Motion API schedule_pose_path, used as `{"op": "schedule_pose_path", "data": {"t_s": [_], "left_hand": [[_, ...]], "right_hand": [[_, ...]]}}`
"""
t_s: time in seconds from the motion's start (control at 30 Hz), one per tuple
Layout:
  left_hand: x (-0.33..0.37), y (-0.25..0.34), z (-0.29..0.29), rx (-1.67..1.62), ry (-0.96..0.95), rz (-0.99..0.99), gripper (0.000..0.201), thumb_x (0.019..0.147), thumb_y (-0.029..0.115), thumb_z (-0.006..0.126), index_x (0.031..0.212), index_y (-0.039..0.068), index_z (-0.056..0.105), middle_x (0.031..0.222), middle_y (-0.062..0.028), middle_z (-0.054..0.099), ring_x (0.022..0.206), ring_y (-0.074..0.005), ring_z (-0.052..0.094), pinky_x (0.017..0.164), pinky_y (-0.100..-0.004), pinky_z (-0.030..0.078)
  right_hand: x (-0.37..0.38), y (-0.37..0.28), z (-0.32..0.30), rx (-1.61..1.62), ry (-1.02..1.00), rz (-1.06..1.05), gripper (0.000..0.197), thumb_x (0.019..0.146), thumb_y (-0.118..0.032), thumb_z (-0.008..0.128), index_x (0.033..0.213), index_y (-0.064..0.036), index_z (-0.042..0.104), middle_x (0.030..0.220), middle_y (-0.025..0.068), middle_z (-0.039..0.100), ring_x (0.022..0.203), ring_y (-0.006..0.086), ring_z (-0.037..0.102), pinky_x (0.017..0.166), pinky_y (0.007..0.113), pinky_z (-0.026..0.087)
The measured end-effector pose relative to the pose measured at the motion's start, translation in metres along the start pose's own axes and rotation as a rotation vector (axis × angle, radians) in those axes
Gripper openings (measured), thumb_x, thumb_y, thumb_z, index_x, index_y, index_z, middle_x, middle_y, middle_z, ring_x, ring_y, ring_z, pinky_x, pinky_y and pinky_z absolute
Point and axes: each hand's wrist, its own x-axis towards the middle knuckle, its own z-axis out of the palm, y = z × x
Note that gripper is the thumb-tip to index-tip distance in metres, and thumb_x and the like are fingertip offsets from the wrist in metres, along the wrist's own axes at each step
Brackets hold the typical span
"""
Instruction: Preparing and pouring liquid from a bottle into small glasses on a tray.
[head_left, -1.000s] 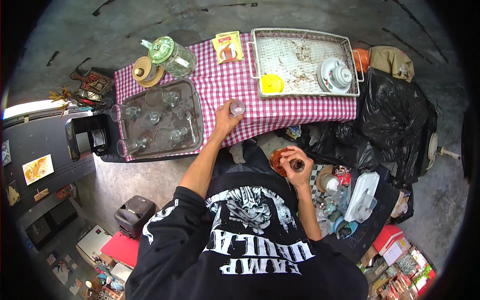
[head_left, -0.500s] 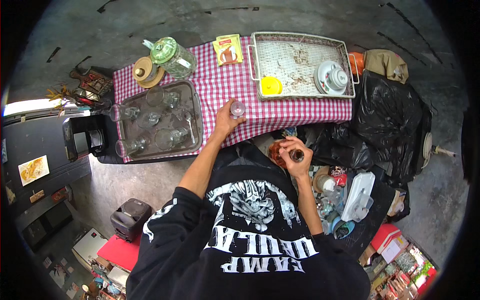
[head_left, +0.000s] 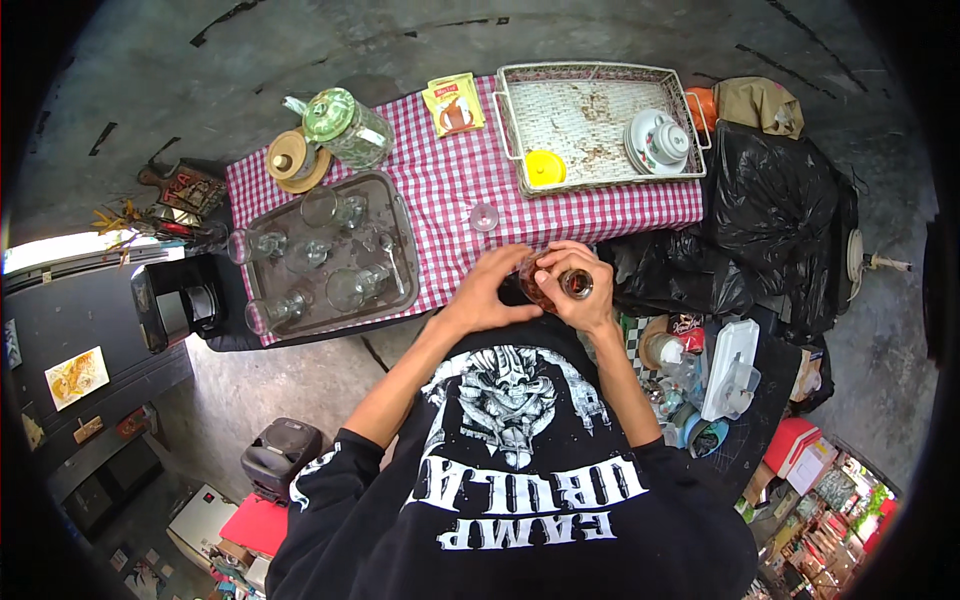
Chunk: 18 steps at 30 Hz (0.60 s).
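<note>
In my right hand is a glass bottle of amber-brown liquid, its mouth tilted up toward me. The fingers wrap its neck and upper side, so much of the bottle is hidden. Close on its left is my left hand, thumb and fingers spread in a wide curve. Its fingertips come up to the bottle's side; whether they touch it I cannot tell. Beyond my left hand, a small clear glass stands by itself on the red-and-white checked tablecloth.
At the left, a brown tray carries several glasses and a spoon. Behind it are a green patterned pitcher and a wooden-lidded jar. A yellow packet lies near a white woven tray with cups. Black plastic bags bulge at the right.
My left hand has let go of the small glass, leaving it on the cloth, and moved right and nearer to the bottle. The right hand has brought the bottle slightly left and farther from me.
</note>
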Motion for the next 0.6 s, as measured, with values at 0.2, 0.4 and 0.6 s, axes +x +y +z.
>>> {"op": "schedule_pose_path", "data": {"t_s": [0.2, 0.4, 0.6], "left_hand": [[0.013, 0.001, 0.012, -0.225, -0.040, 0.007, 0.114, 0.055, 0.041, 0.090, 0.145, 0.003, 0.031, 0.143, -0.0204, 0.041, 0.132, -0.0356, 0.041, 0.111, -0.0450, 0.033], [0.009, -0.003, 0.007, -0.420, -0.057, 0.108, 0.122, 0.046, 0.032, 0.095, 0.145, 0.003, 0.029, 0.141, -0.0170, 0.043, 0.132, -0.0316, 0.043, 0.111, -0.0437, 0.034], [0.008, 0.027, -0.002, -0.490, 0.126, 0.166, 0.099, 0.051, 0.011, 0.091, 0.134, 0.003, 0.038, 0.123, -0.0149, 0.056, 0.112, -0.0261, 0.060, 0.097, -0.0381, 0.049]], "right_hand": [[0.012, -0.024, 0.006, 0.001, 0.026, -0.049, 0.019, 0.074, -0.012, 0.078, 0.067, -0.0029, 0.063, 0.079, 0.0086, 0.069, 0.089, 0.0285, 0.067, 0.084, 0.039, 0.050], [0.023, -0.058, -0.002, 0.039, 0.001, -0.052, 0.021, 0.074, -0.013, 0.079, 0.066, -0.0030, 0.063, 0.078, 0.0091, 0.068, 0.087, 0.0279, 0.067, 0.082, 0.038, 0.050], [0.034, -0.105, -0.009, 0.031, -0.102, -0.070, 0.018, 0.074, -0.009, 0.079, 0.068, -0.0007, 0.063, 0.083, 0.0117, 0.069, 0.096, 0.0292, 0.066, 0.087, 0.039, 0.051]]}}
